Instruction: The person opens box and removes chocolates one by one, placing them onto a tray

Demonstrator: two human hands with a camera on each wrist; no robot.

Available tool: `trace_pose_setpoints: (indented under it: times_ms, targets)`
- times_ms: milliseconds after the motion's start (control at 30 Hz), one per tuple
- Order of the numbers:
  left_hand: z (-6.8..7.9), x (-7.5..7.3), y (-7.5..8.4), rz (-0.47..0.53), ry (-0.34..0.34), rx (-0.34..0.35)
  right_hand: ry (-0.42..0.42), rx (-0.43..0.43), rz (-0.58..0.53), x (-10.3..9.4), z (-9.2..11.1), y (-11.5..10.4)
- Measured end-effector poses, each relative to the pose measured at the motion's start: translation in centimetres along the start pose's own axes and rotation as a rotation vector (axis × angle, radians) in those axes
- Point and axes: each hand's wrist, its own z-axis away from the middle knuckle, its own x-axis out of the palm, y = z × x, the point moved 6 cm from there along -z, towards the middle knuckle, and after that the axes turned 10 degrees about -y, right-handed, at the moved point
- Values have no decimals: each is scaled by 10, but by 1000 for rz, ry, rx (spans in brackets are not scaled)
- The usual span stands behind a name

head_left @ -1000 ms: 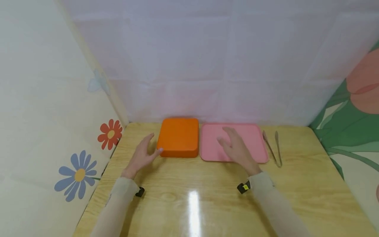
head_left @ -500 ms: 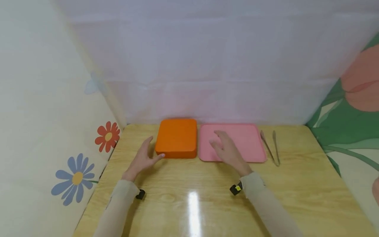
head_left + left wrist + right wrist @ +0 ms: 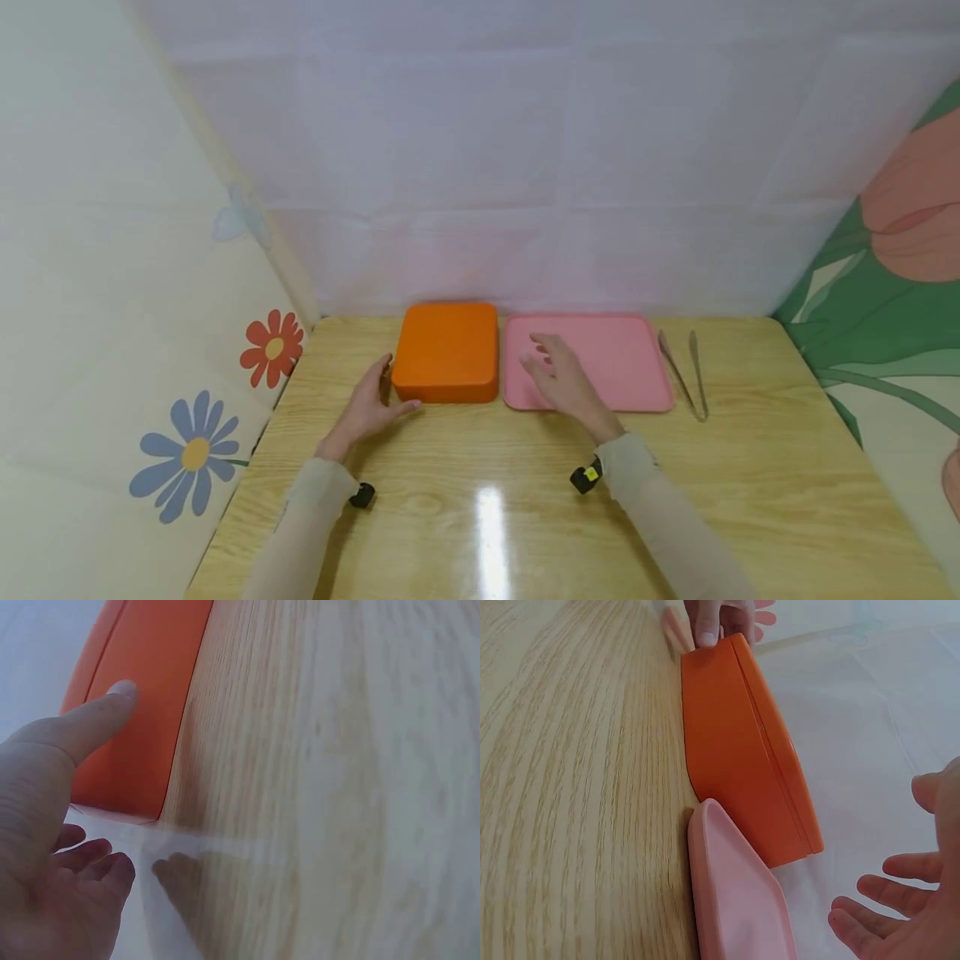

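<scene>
An orange lidded box (image 3: 446, 350) stands at the back of the wooden table, its lid seam showing in the right wrist view. My left hand (image 3: 367, 408) is at the box's front left corner, thumb in front and fingers along the left side, all spread. In the left wrist view the thumb (image 3: 97, 720) overlaps the box's front wall (image 3: 142, 727). Over the left part of a pink tray (image 3: 615, 367) hovers my right hand (image 3: 562, 383), fingers loosely bent and holding nothing. The tray lies just right of the box.
Metal tongs (image 3: 686, 379) lie spread on the table to the right of the tray. A pale cloth wall (image 3: 480, 167) rises right behind the box and tray. Flower-printed panels (image 3: 195, 454) flank the table (image 3: 420, 533) at left and right.
My right hand has moved left over the tray toward the box. The left hand has come slightly nearer the box's front left corner. Box, tray and tongs stay put on the table.
</scene>
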Motion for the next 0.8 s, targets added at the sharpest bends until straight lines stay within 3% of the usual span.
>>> trace_pose_setpoints:
  times_ms: [233,500,800]
  targets:
    - [-4,8,-5,192,-33,7,-22,-24,-21,8,-6,-2]
    - [-6,11,-6,249,-22,11,-39,-30,-38,16,-13,0]
    - [-9,16,-8,297,-15,-4,-9,-16,-140,28,-20,0]
